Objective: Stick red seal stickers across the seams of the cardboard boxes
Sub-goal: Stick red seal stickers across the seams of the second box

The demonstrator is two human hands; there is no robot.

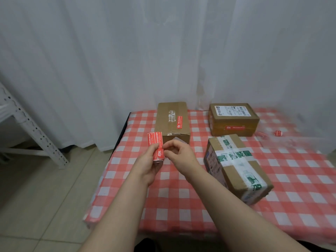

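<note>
1. White curtain [109, 60] hangs behind everything, and beneath our hands lies a red-and-white checked tablecloth [181, 197] spread over a table.
2. Our left hand [147, 161] is curled round a roll of red seal stickers [156, 148], holding it upright above the cloth, thumb across its front.
3. Our right hand [180, 153] sits just beside the left, its fingers bent and its fingertips [166, 145] touching the right edge of the roll. We cannot tell whether a sticker is nipped between them.
4. Just beyond both hands stands a plain cardboard box [171, 115], lying lengthwise away from us. A red seal [179, 122] is stuck on its top, beside the clear tape along the seam.
5. Just to the right of our right hand rests a taped cardboard box [241, 177], turned at an angle and bound with white tape printed in green.
6. Beyond that one, well apart from our hands, sits a labelled cardboard box [234, 119] with a shipping label on top and a red strip sticker [235, 127] on its near face.
7. Far off to the right a small red scrap [277, 133] lies on the cloth.
8. Left of our left hand, down on the tiled floor [45, 179], stands a white metal shelf frame [31, 128].
</note>
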